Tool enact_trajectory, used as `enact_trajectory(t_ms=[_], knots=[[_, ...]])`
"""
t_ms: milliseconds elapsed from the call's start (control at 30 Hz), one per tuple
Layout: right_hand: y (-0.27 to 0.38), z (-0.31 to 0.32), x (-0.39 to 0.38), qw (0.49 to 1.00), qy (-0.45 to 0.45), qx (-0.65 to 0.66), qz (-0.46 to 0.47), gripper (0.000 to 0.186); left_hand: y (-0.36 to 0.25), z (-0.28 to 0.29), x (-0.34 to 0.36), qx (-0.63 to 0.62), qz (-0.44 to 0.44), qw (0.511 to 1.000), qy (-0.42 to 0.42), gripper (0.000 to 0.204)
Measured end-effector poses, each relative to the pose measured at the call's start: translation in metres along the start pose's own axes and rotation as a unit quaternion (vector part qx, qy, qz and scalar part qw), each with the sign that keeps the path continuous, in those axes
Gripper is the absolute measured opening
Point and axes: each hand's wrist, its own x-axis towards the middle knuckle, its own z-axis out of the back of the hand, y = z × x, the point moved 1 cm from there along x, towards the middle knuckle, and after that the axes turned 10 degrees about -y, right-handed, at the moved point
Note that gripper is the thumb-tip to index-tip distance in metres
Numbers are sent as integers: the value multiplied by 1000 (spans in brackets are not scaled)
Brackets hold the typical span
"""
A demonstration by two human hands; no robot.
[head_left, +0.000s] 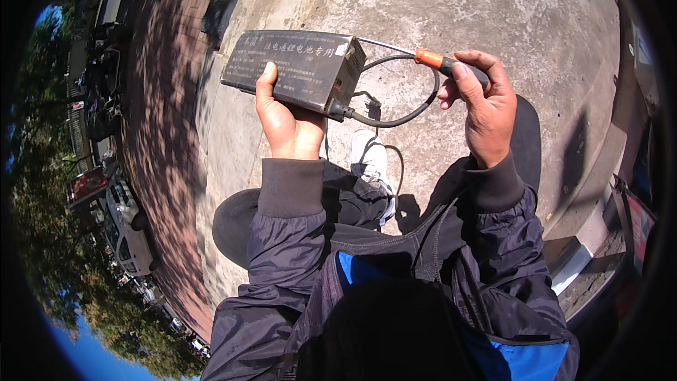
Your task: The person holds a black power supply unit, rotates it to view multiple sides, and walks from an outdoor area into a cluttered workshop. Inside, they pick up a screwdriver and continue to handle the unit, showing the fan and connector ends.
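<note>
A dark metal battery charger (296, 67), box-shaped with printed lettering on its top, rests in my left hand (285, 120). My left thumb presses on its upper face while the palm bears it from below. In my right hand (483, 99) is a screwdriver (431, 59) with an orange and black handle, its shaft pointing left at the charger's end face. Whether the tip touches a screw is hidden behind the box. A thick black cable (395, 123) leaves that end face and loops round under the screwdriver.
Below the charger is a worn concrete slab (451, 0), with my white shoe (368, 159) on it. Brick paving (166, 99) runs along the left, beyond which stand a parked car (127, 229) and trees. At the right edge are a step and a white panel (572, 268).
</note>
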Motion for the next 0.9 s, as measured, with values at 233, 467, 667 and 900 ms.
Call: enact_trajectory(t_ms=[233,467,667,900], knots=[[-1,1,-1,1000,10,0,4,26,0,1,-1,-8,-10,1000,-2,44],[3,-1,0,1000,-13,-6,-21,26,1,3,2,-13,-15,1000,7,42],[10,11,5,980,43,-38,-189,33,-5,5,8,7,-34,999,36,43],[10,22,7,968,47,-57,-241,37,-3,8,11,12,-2,1000,29,38]])
